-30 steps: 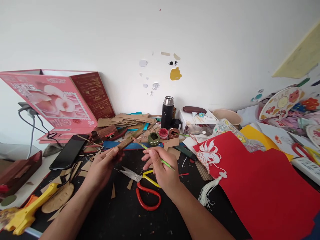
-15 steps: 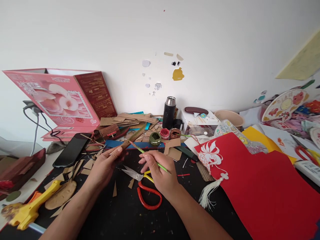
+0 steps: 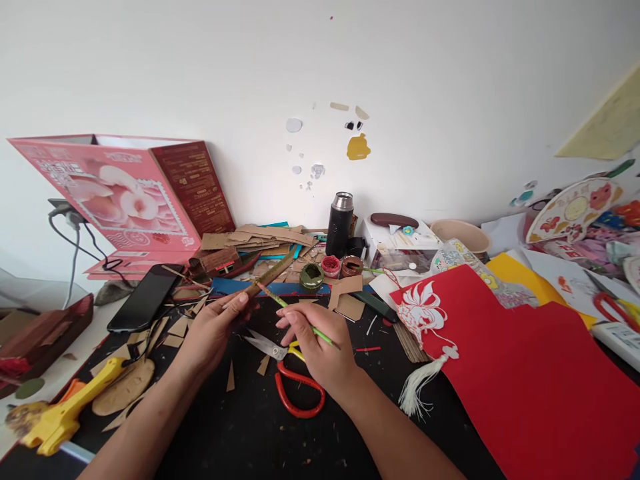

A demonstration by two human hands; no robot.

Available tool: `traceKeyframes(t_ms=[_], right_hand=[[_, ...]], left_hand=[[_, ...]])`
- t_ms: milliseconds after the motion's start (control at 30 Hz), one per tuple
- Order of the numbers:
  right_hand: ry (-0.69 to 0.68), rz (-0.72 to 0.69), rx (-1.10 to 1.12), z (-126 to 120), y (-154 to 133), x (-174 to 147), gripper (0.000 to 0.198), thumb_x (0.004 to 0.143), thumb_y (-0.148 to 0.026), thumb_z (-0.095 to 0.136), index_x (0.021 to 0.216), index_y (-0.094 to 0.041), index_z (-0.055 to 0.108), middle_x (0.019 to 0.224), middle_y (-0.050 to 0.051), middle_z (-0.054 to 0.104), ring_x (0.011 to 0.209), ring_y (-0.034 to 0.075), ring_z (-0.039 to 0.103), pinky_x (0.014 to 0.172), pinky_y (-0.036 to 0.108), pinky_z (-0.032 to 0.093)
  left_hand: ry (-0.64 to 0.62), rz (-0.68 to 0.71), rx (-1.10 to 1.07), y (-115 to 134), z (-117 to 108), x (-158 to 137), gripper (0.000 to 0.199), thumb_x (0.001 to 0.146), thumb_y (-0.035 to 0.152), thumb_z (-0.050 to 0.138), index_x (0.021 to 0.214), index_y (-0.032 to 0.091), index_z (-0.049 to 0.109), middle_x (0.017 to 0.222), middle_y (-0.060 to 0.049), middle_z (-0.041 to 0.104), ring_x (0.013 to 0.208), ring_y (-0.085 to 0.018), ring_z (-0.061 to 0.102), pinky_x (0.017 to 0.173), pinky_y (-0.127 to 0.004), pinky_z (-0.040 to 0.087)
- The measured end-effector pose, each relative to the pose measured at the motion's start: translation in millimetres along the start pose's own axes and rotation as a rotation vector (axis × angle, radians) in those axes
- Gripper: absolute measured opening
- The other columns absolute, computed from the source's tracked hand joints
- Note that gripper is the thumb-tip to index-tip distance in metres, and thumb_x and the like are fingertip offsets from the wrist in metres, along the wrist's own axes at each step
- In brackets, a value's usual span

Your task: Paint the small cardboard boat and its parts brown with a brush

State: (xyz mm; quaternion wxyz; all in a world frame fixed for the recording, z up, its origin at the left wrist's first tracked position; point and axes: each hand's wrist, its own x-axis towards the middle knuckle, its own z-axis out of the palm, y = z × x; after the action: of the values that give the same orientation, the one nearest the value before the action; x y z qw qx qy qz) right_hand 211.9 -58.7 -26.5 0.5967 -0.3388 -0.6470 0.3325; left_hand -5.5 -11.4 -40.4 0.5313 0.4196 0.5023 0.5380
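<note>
My left hand [image 3: 220, 327] is closed on the near end of a long, narrow cardboard strip [image 3: 273, 272], which tapers to a point and is coloured brownish green. Between the fingers of my right hand [image 3: 316, 339] is a green-handled paintbrush [image 3: 281, 302]; its tip meets the strip just beyond my left fingers. Scissors [image 3: 300, 393] with red and yellow handles lie on the black tabletop, partly hidden by my right hand. Past my hands stand open paint jars: a green jar [image 3: 311, 277], a red jar [image 3: 331, 267] and a brown jar [image 3: 352, 267].
A black flask [image 3: 339, 230] rises behind the jars. Cardboard scraps [image 3: 250, 237] are heaped at the back. At left lie a phone [image 3: 145, 298] and a yellow glue gun [image 3: 75, 407]; a pink box [image 3: 120, 200] stands behind. Red paper [image 3: 530, 373] covers the right side.
The whole view has shifted very slightly. Both hands keep their grips, and the brush tip remains at the strip in nearly the same spot.
</note>
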Motion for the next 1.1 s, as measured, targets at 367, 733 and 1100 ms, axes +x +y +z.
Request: traceKeyframes(t_ms=[367, 733, 1100], right_hand=[[0.008, 0.026, -0.003, 0.1, -1.6, 0.9, 0.038, 0.116, -0.047, 0.054, 0.107, -0.021, 0.081, 0.091, 0.007, 0.084, 0.061, 0.016, 0.079, 0.059, 0.027, 0.062], [0.135, 0.068, 0.022, -6.2, -1.4, 7.8, 0.041, 0.116, -0.049, 0.055, 0.104, -0.02, 0.08, 0.09, 0.008, 0.083, 0.058, 0.016, 0.079, 0.054, 0.026, 0.06], [0.042, 0.018, -0.03, -4.2, -1.2, 3.1, 0.038, 0.116, -0.047, 0.054, 0.107, -0.022, 0.081, 0.092, 0.007, 0.084, 0.062, 0.017, 0.08, 0.06, 0.029, 0.063]], left_hand=[[0.016, 0.003, 0.008, -0.4, 0.5, -0.7, 0.055, 0.065, 0.065, 0.099, 0.086, 0.015, 0.088, 0.08, -0.01, 0.077, 0.072, -0.02, 0.062, 0.068, -0.03, 0.052], [0.028, -0.012, -0.012, -0.5, 0.9, -1.2, 0.055, 0.061, 0.065, 0.101, 0.08, 0.016, 0.087, 0.079, -0.01, 0.077, 0.073, -0.019, 0.061, 0.069, -0.029, 0.052], [0.005, 0.003, 0.033, 2.7, 2.5, -2.7, 0.054, 0.065, 0.065, 0.099, 0.079, 0.014, 0.086, 0.077, -0.01, 0.075, 0.07, -0.019, 0.06, 0.067, -0.03, 0.049]])
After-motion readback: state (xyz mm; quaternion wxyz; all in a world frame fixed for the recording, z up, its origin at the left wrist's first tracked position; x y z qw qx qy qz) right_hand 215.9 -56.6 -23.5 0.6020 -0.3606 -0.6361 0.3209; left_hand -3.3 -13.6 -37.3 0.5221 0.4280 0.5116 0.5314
